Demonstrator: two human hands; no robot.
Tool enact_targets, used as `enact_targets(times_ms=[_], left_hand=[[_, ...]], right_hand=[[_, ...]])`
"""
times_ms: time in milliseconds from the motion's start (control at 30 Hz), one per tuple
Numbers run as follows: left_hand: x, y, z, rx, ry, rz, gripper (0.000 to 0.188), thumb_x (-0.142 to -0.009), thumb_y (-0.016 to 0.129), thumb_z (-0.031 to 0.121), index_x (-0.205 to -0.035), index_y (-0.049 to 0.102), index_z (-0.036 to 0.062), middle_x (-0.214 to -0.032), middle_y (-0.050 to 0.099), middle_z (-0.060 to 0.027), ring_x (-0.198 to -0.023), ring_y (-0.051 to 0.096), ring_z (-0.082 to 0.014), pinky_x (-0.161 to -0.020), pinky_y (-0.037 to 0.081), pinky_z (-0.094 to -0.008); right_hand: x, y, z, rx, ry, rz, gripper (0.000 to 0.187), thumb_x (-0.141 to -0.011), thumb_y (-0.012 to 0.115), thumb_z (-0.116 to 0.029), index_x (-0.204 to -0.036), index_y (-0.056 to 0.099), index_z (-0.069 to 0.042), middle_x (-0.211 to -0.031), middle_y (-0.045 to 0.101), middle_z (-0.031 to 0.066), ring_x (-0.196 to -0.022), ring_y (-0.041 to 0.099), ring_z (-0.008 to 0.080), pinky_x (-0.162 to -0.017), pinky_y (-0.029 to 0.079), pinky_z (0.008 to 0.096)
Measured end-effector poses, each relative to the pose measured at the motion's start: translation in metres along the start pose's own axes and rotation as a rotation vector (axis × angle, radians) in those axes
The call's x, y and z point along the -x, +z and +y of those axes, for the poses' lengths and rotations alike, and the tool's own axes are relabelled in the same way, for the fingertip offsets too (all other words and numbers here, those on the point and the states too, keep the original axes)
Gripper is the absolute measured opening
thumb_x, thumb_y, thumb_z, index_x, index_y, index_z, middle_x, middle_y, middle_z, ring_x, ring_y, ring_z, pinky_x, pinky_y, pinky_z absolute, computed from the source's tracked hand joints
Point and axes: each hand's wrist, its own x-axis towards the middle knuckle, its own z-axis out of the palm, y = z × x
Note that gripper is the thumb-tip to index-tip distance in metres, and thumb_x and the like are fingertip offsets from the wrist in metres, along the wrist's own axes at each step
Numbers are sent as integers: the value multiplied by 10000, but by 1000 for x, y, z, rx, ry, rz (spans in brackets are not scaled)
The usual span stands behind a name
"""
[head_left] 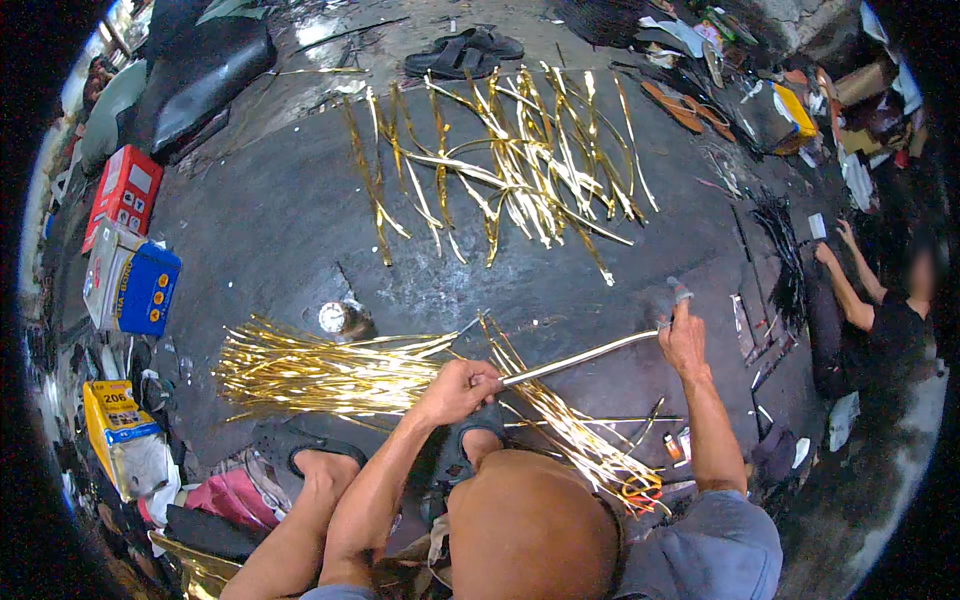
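Note:
A narrow, pale gold strip (590, 358) stretches between my two hands over the dark floor mat. My left hand (460, 392) pinches its left end, beside a thick bundle of loose gold strips (320, 370). At the strip's right end my right hand (685, 345) is closed, fingers pointing away from me. Something small and greyish (681, 293) shows at its fingertips; I cannot make out what it is. Under the held strip, a second bundle of gold strips (570, 430) runs down toward scissors with orange handles (640, 490).
Many gold strips (530, 160) lie spread on the mat's far side. A round can (345, 318) stands near the left bundle. Boxes, one blue and white (150, 290), line the left. Black sandals (462, 52) lie at the far edge. Another person (885, 320) sits at right.

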Motion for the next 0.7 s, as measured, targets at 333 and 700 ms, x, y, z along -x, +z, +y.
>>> enact_targets(times_ms=[333,700], left_hand=[[15,-4,-24,-147,197,412,216,-916,633,189,-1022,738,32,-806,715,-129,-685,675,-207,-634,518,-344],[23,-3,23,874,168,910,93,-876,724,58,-931,680,-3,-798,682,-55,-661,617,-92,-570,506,-241]], right_hand=[[0,57,-44,180,-100,-207,557,-752,720,-186,-1265,571,-28,-1257,605,169,-1189,539,356,-940,497,441],[3,18,-298,-947,-428,-302,328,-688,782,-52,-990,676,19,-856,650,118,-736,632,200,-653,501,355]])
